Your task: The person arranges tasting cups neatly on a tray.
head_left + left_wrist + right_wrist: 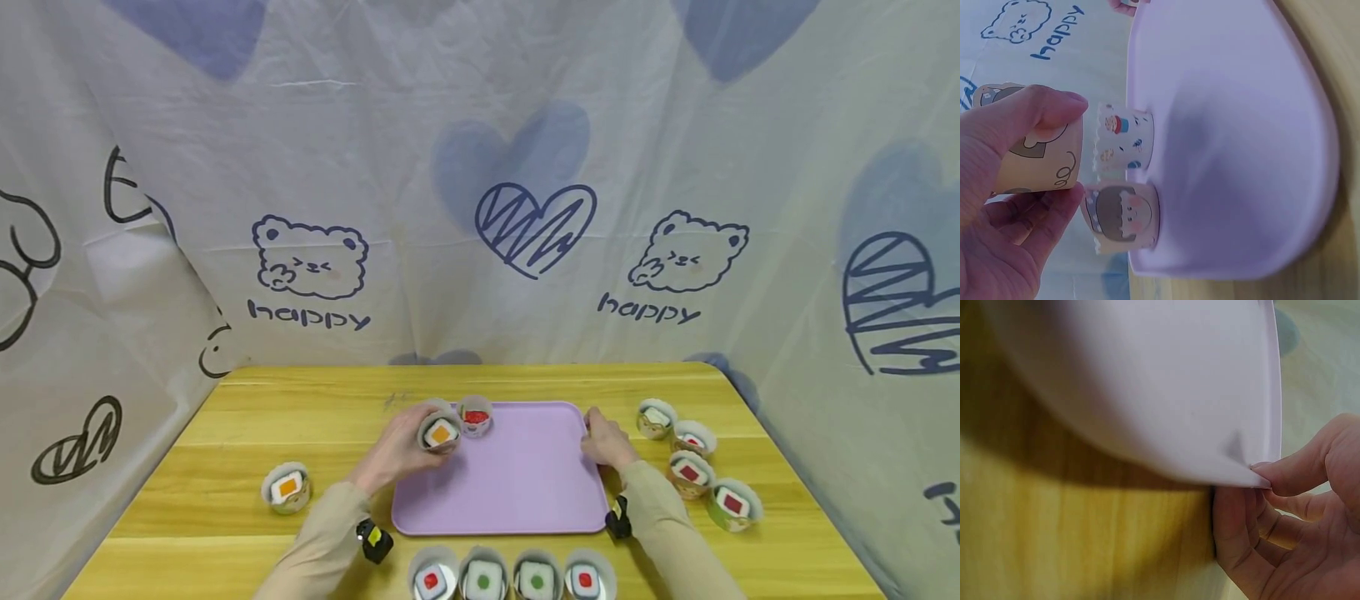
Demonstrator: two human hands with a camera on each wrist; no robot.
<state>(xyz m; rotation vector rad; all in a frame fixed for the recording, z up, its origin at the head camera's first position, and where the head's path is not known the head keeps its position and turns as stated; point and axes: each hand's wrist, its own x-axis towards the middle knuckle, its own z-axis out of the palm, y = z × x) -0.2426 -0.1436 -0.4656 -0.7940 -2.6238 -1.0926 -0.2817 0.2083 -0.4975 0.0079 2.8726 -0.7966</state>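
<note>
My left hand (396,452) grips a patterned paper cup (1041,165) between thumb and fingers, over the far left part of a lilac tray (517,479). Inside it sits a white piece with an orange square top. On the tray, just beyond it, stand a paper cup with red contents (475,417) and a cup with a printed face (1124,219), mostly hidden in the head view. At the tray's right edge my right hand (609,442) pinches the rim, thumb above and fingers below, as the right wrist view shows.
Several filled paper cups (691,472) cluster on the wooden table (337,385) right of the tray. Another row of cups (483,577) lines the near edge. One cup with an orange-topped piece (287,487) stands alone at left. A printed cloth (420,275) hangs behind the table.
</note>
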